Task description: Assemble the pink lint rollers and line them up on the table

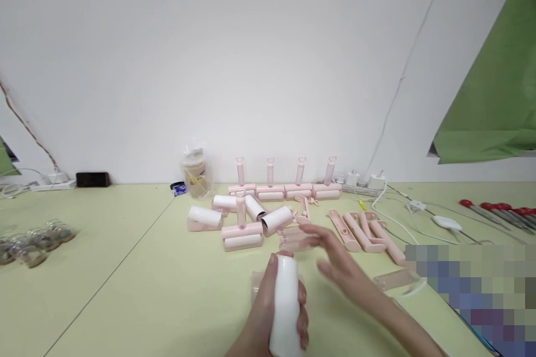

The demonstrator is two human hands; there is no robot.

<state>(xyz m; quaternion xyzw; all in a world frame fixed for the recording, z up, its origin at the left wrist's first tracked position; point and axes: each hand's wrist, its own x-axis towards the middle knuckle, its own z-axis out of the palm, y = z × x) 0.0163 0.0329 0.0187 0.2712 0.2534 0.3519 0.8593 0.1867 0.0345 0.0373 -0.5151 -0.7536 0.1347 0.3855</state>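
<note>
My left hand (pixel 268 312) is wrapped round a white roll (pixel 285 304), held upright at the bottom middle. My right hand (pixel 335 259) reaches forward just right of it, fingers stretched out and blurred, at a clear plastic cover (pixel 296 239) on the table; I cannot tell whether it touches it. Ahead lie several white rolls (pixel 276 220) and an assembled pink lint roller (pixel 242 232). Several more pink lint rollers (pixel 270 187) stand in a row by the wall.
Several pink handles (pixel 360 231) lie right of the pile; another clear cover (pixel 396 279) lies nearer. A plastic jar (pixel 195 173), chargers and white cables (pixel 377 184), red-handled tools (pixel 498 212), small glass jars (pixel 36 240) at left, a green sheet (pixel 494 95).
</note>
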